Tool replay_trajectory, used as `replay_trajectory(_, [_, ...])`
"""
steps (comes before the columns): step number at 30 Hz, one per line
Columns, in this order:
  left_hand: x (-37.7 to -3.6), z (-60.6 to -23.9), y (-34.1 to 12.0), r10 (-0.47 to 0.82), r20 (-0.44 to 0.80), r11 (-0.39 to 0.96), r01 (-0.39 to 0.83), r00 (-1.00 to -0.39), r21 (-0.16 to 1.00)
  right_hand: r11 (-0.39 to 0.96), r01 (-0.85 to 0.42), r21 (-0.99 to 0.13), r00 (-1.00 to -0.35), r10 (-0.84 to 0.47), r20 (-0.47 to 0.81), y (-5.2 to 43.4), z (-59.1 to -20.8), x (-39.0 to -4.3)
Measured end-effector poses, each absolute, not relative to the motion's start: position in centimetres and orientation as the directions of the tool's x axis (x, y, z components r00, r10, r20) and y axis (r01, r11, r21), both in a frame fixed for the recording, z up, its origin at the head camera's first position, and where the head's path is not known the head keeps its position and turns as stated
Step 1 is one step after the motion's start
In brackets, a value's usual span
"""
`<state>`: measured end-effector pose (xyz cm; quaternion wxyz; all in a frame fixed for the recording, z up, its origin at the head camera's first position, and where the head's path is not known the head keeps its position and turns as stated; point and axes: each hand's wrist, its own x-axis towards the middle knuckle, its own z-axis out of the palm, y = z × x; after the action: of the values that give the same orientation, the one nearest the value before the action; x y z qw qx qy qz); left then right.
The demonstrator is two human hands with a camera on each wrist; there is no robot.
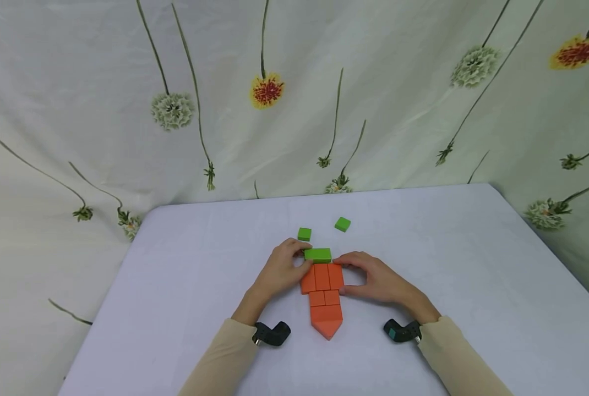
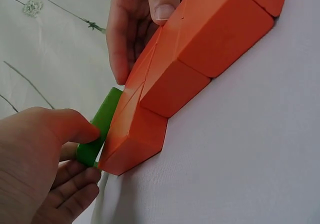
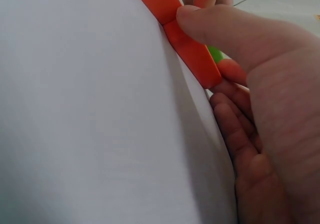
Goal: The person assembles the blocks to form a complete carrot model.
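Orange blocks (image 1: 322,278) form a flat figure on the table, with several pieces side by side at its far end and a pointed piece (image 1: 326,320) at its near end. My left hand (image 1: 284,268) pinches a long green block (image 1: 317,255) by its left end, thumb on the near side. In the left wrist view, a narrow gap shows between this green block (image 2: 106,115) and the orange ones. My right hand (image 1: 377,276) grips the rightmost orange block (image 1: 336,276), its thumb at the near corner and index finger at the far corner.
Two small green blocks lie farther back, one (image 1: 304,234) behind the left hand and one (image 1: 342,224) to the right. The table (image 1: 200,264) has a white cover, and a flower-patterned cloth (image 1: 294,143) hangs behind its far edge.
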<state>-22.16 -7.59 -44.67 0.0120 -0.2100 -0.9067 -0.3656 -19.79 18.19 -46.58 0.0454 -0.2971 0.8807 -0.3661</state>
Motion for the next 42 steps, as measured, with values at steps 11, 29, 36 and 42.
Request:
replay_trajectory(11, [-22.0, -44.6, -7.6, 0.416, 0.124, 0.648, 0.389, -0.901, 0.655, 0.564, -0.481, -0.671, -0.823, -0.554, 0.124, 18.0, -46.4, -19.7])
replay_trajectory(29, [-20.8, -44.9, -9.5, 0.374, 0.169, 0.676, 0.393, -0.912, 0.623, 0.564, -0.486, -0.667, -0.820, -0.559, 0.126, 17.8, -46.4, -19.8])
replay_trajectory(36, [-19.2, -45.4, -10.4, 0.401, 0.153, 0.649, 0.398, -0.903, 0.649, 0.544, -0.471, -0.695, -0.830, -0.539, 0.140, 17.9, -46.1, -19.6])
replay_trajectory(42, [-18.6, -46.6, -10.7, 0.415, 0.168, 0.654, 0.422, -0.894, 0.628, 0.499, -0.455, -0.738, -0.843, -0.508, 0.176, 18.0, -46.3, -19.7])
